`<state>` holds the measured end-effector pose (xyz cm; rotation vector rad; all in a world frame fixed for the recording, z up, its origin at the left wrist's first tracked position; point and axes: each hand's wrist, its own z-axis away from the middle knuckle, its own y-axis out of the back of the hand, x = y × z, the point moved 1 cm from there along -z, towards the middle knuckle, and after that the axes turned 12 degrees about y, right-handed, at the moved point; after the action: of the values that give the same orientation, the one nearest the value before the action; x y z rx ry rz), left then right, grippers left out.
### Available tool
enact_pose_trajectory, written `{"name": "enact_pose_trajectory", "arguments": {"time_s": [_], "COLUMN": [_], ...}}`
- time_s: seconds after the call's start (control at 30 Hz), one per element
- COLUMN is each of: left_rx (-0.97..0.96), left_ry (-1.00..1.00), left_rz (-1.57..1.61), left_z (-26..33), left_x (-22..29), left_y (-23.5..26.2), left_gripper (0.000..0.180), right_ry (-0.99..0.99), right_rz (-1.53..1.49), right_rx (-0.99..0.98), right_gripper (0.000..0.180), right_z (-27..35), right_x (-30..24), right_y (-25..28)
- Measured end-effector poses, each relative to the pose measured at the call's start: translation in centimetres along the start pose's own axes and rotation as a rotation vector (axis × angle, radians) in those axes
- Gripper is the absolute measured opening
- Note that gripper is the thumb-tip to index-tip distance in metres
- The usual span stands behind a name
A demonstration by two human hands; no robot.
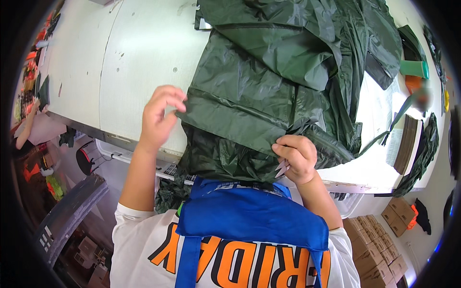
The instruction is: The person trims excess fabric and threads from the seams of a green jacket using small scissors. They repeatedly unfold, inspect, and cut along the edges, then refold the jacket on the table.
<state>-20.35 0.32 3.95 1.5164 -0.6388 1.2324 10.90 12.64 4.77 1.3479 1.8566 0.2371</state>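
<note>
Two bare hands grip one dark green, glossy waterproof garment (pixel 269 72) that lies spread over the near edge of a white worktable (pixel 139 53), its lower part spilling off the edge toward the person's chest. The fabric is thin and crinkled, with a sheen like coated nylon; it shows long straight seams, a folded panel across the middle and a bunched, heavily wrinkled mass just below the table edge. A row of small snap studs runs along one edge toward the right, and a narrow strap of the same green trails off to the right. The left hand (pixel 158 117) is half closed, thumb and fingertips pinching the left corner of the folded panel, with the fingers curled over the top. The right hand (pixel 297 156) is closed more tightly, its fingers bunching a fold of the fabric at the lower right of the panel, close to the table edge. The two hands are well apart, with the folded panel stretched between them. A blue apron (pixel 249 216) covers the person's white shirt below the garment. Brown cardboard boxes (pixel 372 259) stand stacked on the floor at the lower right, and a flat stack of brown card sheets (pixel 408 144) rests on the table's right end.
</note>
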Motion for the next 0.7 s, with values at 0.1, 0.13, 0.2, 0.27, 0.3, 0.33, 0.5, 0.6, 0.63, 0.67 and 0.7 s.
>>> {"name": "enact_pose_trajectory", "arguments": {"time_s": [0.1, 0.13, 0.2, 0.27, 0.3, 0.33, 0.5, 0.6, 0.63, 0.67, 0.7], "left_rx": [0.031, 0.092, -0.031, -0.307, -0.389, -0.378, -0.687, -0.658, -0.659, -0.663, -0.667], "left_ry": [0.024, -0.012, -0.107, 0.022, 0.034, -0.073, -0.263, -0.413, -0.456, -0.485, -0.513], "left_rz": [-0.087, -0.171, -0.187, -0.317, -0.429, -0.410, -0.366, -0.434, -0.454, -0.462, -0.469], "left_z": [-5.2, -6.8, -8.2, -7.4, -6.5, -6.2, -6.6, -6.9, -7.0, -7.1, -7.2], "left_x": [3.1, 5.1, 8.8, 10.7, 11.3, 10.6, 9.2, 9.1, 9.0, 8.8, 8.7], "left_y": [-0.8, -2.2, -5.2, -8.3, -9.4, -10.2, -11.3, -11.7, -11.9, -12.1, -12.3], "left_gripper": [0.038, 0.041, 0.030, 0.022, 0.027, 0.030, 0.040, 0.033, 0.030, 0.026, 0.023], "right_ry": [0.005, 0.007, 0.012, 0.012, 0.007, 0.001, 0.026, 0.026, 0.027, 0.028, 0.030], "right_rz": [-0.032, -0.035, -0.021, -0.003, -0.009, -0.012, -0.041, -0.046, -0.052, -0.058, -0.064], "right_rx": [-0.005, -0.008, -0.013, -0.017, -0.014, -0.004, 0.053, 0.036, 0.027, 0.018, 0.009], "right_gripper": [0.027, 0.026, 0.025, 0.024, 0.022, 0.021, 0.016, 0.016, 0.016, 0.015, 0.015], "right_z": [-0.6, -0.7, -1.0, -1.1, -1.1, -1.0, -0.8, -0.3, -0.3, -0.4, -0.5], "right_x": [0.0, -0.2, -0.1, -0.2, -0.4, -0.7, -0.8, -0.8, -0.8, -0.8, -0.9], "right_y": [-0.3, -0.3, -0.4, -0.2, -0.1, -0.2, -0.5, -0.2, 0.1, 0.4, 0.6]}}
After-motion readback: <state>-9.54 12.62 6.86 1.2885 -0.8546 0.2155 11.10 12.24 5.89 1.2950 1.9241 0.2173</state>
